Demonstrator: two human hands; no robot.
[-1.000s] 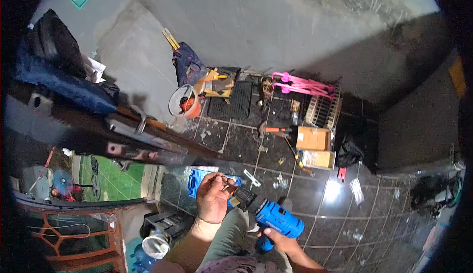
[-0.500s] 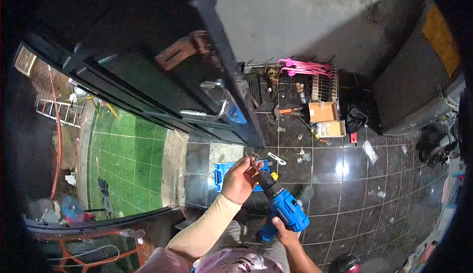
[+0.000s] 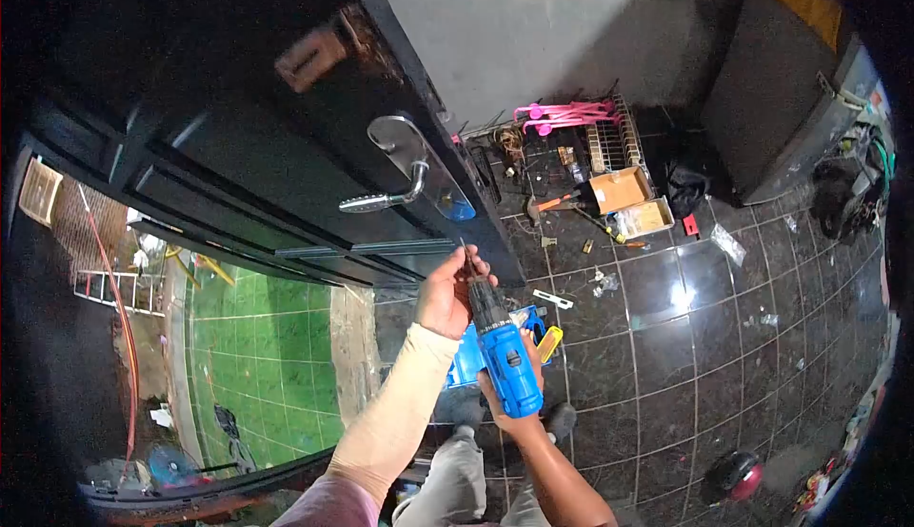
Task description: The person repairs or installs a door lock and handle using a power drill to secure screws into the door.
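My right hand (image 3: 520, 424) is wrapped around a blue cordless drill (image 3: 511, 365), which points up and away from me, chuck first. At the front of the chuck, the fingers of my left hand (image 3: 444, 303) are closed around the thin drill bit (image 3: 465, 245), whose tip shows above them. Just beyond the bit stands the edge of a dark panelled door (image 3: 257, 160). A shiny lever handle (image 3: 386, 201) on a long plate is mounted on it. Below the drill, partly hidden, a blue case (image 3: 464, 363) lies on the floor beside a yellow-handled tool (image 3: 549, 344).
A hammer (image 3: 552, 203), open cardboard boxes (image 3: 619, 191), a wire rack (image 3: 609, 146) and pink metal parts (image 3: 566, 115) lie along the grey wall. A white strip (image 3: 552, 299) rests on the dark tiles. Green tiles (image 3: 257, 337) show past the doorway.
The drill has swung to point more upright and moved left, nearer the door's edge, with both hands on it. The view has shifted, showing more of the lever handle.
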